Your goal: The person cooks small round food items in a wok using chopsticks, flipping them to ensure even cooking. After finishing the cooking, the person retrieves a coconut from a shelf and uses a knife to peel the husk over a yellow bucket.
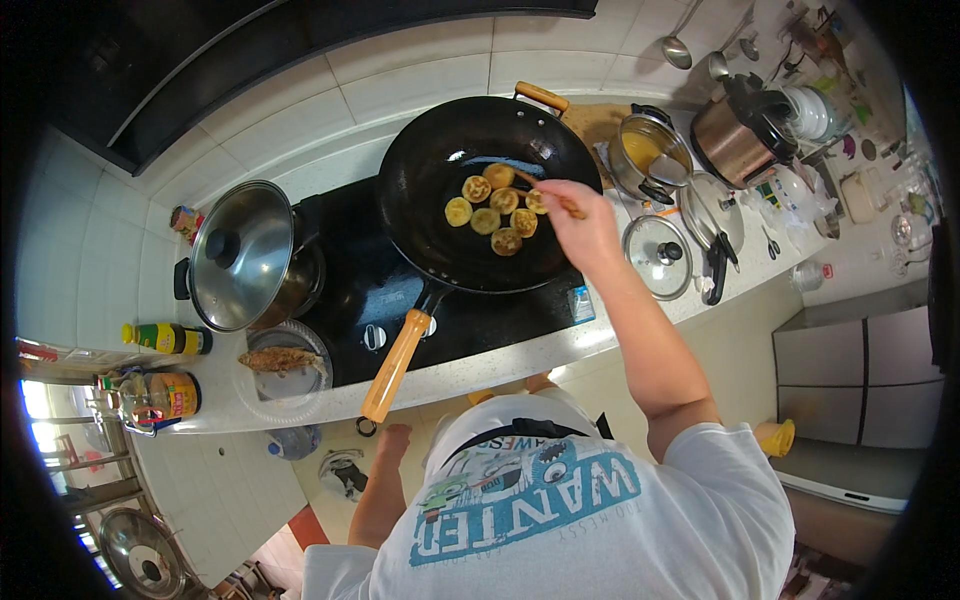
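My right hand [582,219] grips a pair of wooden chopsticks [572,208] over the right side of a black wok [420,217]. The chopstick tips reach a browned round patty [498,175] at the top of a cluster. Several more small round patties [485,220] lie around it on the wok floor, some golden and some darker brown. The wok sits on a black glass cooktop [352,277], its wooden handle [396,367] pointing towards me. My left hand [396,436] hangs low beside my body, below the counter edge; its fingers are not clear.
Left of the wok stands a lidded pot [244,255]; before it, a fried fish [283,361] lies on a plate [300,390]. Bottles [171,339] line the left wall. On the right are a pot of yellow liquid [637,146], glass lids [652,259], a pressure cooker [739,139] and scissors [770,244].
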{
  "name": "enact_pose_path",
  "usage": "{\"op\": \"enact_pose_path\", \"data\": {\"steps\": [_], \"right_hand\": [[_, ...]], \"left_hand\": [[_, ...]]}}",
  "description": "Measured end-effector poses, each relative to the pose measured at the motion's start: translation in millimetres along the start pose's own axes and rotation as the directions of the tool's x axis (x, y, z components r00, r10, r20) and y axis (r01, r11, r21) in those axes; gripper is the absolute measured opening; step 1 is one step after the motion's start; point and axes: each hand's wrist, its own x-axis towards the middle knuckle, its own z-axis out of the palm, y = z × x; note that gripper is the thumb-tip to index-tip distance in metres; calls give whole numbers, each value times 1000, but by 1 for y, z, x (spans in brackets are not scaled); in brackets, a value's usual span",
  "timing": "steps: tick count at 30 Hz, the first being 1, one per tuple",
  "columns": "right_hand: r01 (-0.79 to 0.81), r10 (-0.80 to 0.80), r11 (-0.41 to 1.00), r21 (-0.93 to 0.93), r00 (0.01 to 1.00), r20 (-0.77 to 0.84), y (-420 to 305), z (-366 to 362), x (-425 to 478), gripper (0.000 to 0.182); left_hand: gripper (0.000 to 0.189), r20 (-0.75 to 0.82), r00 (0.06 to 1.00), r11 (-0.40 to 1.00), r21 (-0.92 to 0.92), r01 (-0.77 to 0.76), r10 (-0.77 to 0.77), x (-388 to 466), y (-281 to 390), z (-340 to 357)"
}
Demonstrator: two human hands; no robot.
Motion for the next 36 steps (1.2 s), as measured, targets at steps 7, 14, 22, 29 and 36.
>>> {"op": "enact_pose_path", "data": {"steps": [7, 14, 22, 29, 36], "right_hand": [[-203, 132, 898, 390, 970, 202, -45, 12, -18, 15], [-365, 299, 877, 313, 924, 240, -20, -23, -14, 14], [27, -61, 974, -224, 987, -147, -18, -47, 6, 13], [-6, 5, 998, 61, 1000, 27, 0, 3, -1, 16], [-418, 271, 825, 381, 884, 381, -38, -1, -13, 15]], "left_hand": [[18, 56, 998, 996, 83, 26, -31, -5, -28, 17], [18, 138, 988, 938, 328, -109, 67, -7, -22, 13], [9, 96, 983, 983, -79, 166, -158, -25, 32, -15], [10, 24, 1000, 999, -31, 15, -15, 2, -7, 2], [13, 96, 995, 956, 287, -62, 36, -10, 0, 1]]}}
